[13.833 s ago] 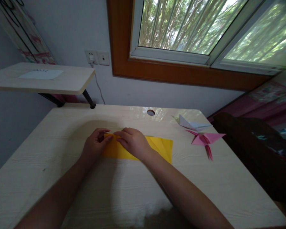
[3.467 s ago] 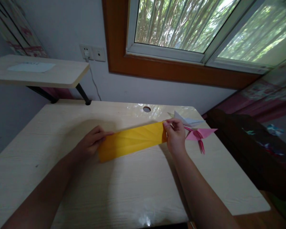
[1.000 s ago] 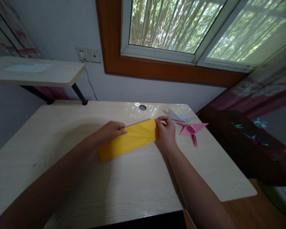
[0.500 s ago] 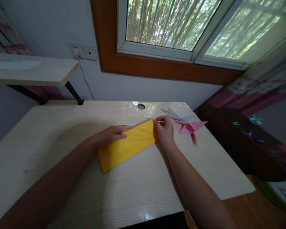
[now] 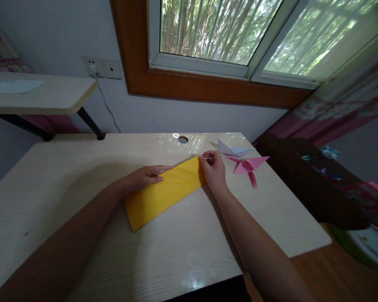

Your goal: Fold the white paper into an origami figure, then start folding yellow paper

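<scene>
A folded strip of yellow paper [image 5: 166, 193] lies slantwise over the desk, its right end farther back than its left, with faint creases across it. My left hand [image 5: 143, 178] grips its far long edge, thumb on the front face and fingers behind. At the upper right corner, my right hand [image 5: 214, 167] pinches the paper between thumb and fingers. Just right of that hand rests a pink origami figure [image 5: 248, 167], and behind it a pale folded paper piece [image 5: 231, 149].
The light wooden desk [image 5: 82, 167] has a round cable hole [image 5: 183, 139] near its back edge. A raised shelf [image 5: 40, 94] stands at the left on black legs. The window [image 5: 204, 37] is behind; a dark wooden piece of furniture [image 5: 305, 184] is at the right.
The whole view has shifted slightly, so the desk and hands appear a bit farther left. Both hands keep the same hold on the yellow paper.
</scene>
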Tool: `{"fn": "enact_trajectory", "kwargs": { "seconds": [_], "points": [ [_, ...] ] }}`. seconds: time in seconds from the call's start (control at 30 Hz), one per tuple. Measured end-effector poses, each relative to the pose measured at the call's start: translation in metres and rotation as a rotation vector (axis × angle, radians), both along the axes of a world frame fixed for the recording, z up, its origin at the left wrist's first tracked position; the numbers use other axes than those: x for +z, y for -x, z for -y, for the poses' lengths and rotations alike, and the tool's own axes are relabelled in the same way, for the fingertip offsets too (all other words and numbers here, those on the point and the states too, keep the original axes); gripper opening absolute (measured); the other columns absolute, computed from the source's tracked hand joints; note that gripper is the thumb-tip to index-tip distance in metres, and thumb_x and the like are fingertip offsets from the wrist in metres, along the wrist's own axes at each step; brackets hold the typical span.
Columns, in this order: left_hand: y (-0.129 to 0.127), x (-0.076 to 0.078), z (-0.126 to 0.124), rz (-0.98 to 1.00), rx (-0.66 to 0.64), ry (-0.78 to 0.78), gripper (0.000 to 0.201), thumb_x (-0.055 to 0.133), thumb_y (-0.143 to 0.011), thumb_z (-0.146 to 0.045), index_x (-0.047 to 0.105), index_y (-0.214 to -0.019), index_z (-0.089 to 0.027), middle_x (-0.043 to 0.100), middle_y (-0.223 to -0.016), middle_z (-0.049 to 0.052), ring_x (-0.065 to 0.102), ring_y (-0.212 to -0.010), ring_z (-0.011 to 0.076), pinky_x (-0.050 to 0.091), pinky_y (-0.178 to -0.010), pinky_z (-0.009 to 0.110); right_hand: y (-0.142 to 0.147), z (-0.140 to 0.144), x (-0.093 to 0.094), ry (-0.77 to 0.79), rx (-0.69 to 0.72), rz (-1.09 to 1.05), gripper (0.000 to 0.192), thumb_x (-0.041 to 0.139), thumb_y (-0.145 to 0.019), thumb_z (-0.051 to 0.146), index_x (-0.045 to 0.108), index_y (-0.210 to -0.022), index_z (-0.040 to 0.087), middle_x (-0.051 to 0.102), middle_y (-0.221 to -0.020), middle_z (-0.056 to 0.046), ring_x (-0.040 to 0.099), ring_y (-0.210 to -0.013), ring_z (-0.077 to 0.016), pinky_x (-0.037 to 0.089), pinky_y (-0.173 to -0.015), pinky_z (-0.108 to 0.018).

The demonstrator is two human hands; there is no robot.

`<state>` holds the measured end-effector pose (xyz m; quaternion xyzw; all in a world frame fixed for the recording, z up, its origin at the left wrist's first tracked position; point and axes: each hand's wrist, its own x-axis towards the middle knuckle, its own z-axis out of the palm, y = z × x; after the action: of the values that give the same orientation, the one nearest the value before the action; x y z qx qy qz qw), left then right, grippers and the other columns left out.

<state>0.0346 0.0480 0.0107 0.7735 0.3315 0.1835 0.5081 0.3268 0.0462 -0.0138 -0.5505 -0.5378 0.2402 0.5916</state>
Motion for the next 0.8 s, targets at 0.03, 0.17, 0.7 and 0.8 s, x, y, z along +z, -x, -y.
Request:
{"fn": "enact_trajectory", "kwargs": {
  "seconds": [0.03,0.17,0.7,0.8],
  "points": [
    [0.000,0.001,0.000,0.004,-0.003,-0.005,0.054,0.057,-0.091,-0.036,0.055,-0.145,-0.030,0.071,-0.128,0.003,0.055,-0.132,0.0253,0.040,-0.114,0.044,0.000,-0.001,-0.001,-0.004,0.006,-0.028,0.023,0.070,-0.083,0.035,0.059,-0.099,0.024,0.067,-0.091,-0.001,0.063,-0.080,-0.0170,0.049,-0.076,-0.032],
    [0.001,0.006,0.001,-0.002,-0.024,0.007,0.056,0.057,-0.090,-0.035,0.054,-0.146,-0.030,0.070,-0.128,0.002,0.059,-0.124,0.0248,0.045,-0.106,0.039,0.002,-0.003,-0.002,-0.009,0.033,-0.119,0.027,0.074,-0.079,0.035,0.059,-0.099,0.025,0.067,-0.089,0.000,0.064,-0.082,-0.0168,0.051,-0.079,-0.032],
    [-0.017,0.010,0.011,0.025,-0.094,-0.079,0.059,0.052,-0.097,-0.036,0.042,-0.154,-0.031,0.059,-0.147,0.002,0.054,-0.134,0.0241,0.041,-0.113,0.040,0.023,0.009,0.004,-0.029,0.175,-0.130,0.022,0.073,-0.084,0.036,0.062,-0.101,0.027,0.070,-0.093,-0.002,0.067,-0.085,-0.0183,0.053,-0.077,-0.033],
    [-0.023,-0.001,0.010,0.006,-0.043,-0.173,0.058,0.051,-0.099,-0.038,0.042,-0.155,-0.027,0.058,-0.147,0.003,0.056,-0.132,0.0238,0.041,-0.114,0.037,0.029,0.012,0.005,-0.024,0.213,-0.088,0.024,0.073,-0.085,0.037,0.061,-0.103,0.027,0.071,-0.093,-0.002,0.068,-0.083,-0.0182,0.054,-0.076,-0.033]
  ]
}}
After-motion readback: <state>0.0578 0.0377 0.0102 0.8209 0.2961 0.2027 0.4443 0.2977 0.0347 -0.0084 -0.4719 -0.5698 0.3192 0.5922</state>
